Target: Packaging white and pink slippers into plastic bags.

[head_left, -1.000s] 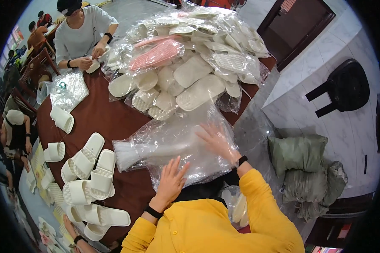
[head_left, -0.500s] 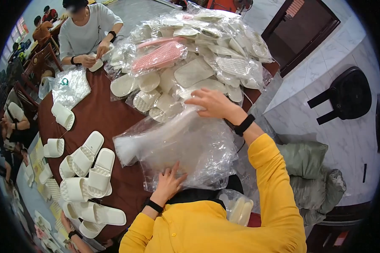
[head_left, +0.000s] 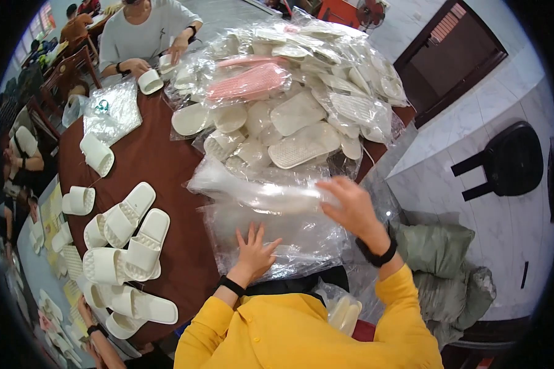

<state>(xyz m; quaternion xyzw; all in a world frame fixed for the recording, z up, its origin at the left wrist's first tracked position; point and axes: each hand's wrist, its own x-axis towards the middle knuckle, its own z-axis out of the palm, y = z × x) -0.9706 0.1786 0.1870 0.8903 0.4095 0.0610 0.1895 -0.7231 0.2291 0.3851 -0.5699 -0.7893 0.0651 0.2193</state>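
A stack of clear plastic bags (head_left: 277, 227) lies on the table edge in front of me, its far part bunched into a whitish fold. My left hand (head_left: 255, 253) rests flat on the bags, fingers spread. Over their right side is my right hand (head_left: 356, 208), slightly blurred; its thumb and fingers are apart, and I see nothing held. Just beyond the bags rises a big heap of white slippers wrapped in clear plastic (head_left: 298, 114), with a pink wrapped pair (head_left: 249, 83) among them. Unwrapped white slippers (head_left: 144, 246) lie to the left.
The round table has a brown cloth (head_left: 188, 246). Across it, a person in a white shirt (head_left: 144, 37) handles a white slipper (head_left: 149, 81) beside more clear bags (head_left: 112, 111). Grey-green sacks (head_left: 440, 252) stand on the right, below a black chair (head_left: 505, 157). A wrapped slipper pair (head_left: 345, 313) sits by my lap.
My right hand has let go of the bunched plastic and moved right and nearer to me. The plastic fold has settled lower. My left hand stays on the bags, fingers now spread wider.
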